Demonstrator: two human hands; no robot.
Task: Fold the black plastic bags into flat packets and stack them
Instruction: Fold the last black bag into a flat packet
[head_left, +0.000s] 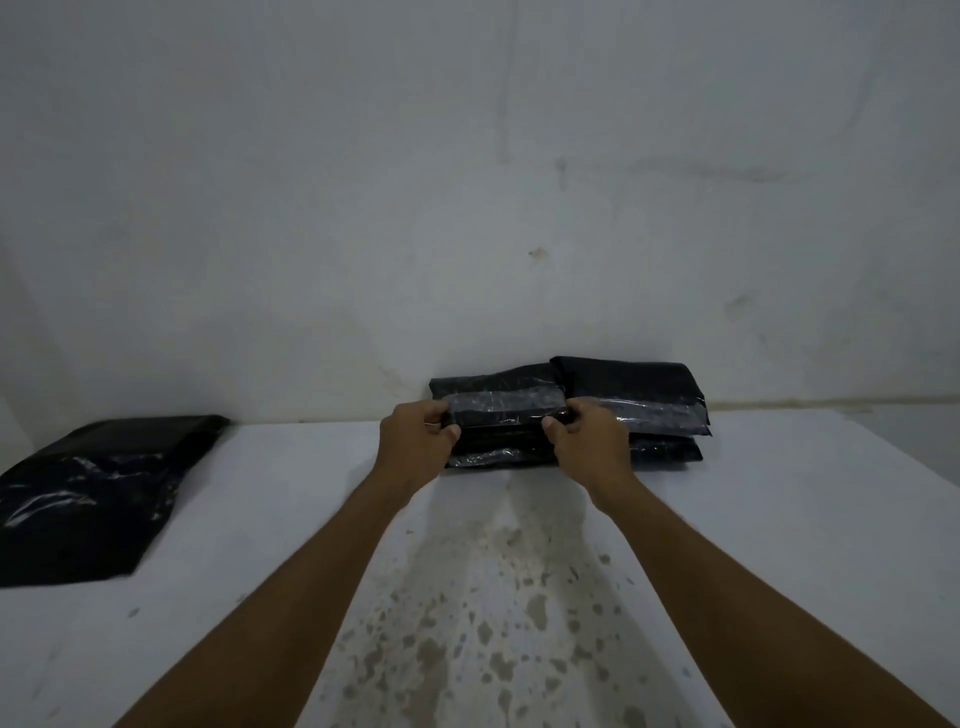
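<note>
A folded black plastic packet (506, 408) with a shiny clear strip is held at the far edge of the white table, against the wall. My left hand (418, 441) grips its left end and my right hand (587, 441) grips its right end. It sits on top of a stack of folded black packets (649, 400) that spreads to the right and beneath it. At the left edge of the table lies a pile of flat, unfolded black bags (93, 493).
The white table (291, 499) has a stained, speckled patch (493, 623) running down its middle between my forearms. A grey-white wall (467, 208) stands directly behind the stack.
</note>
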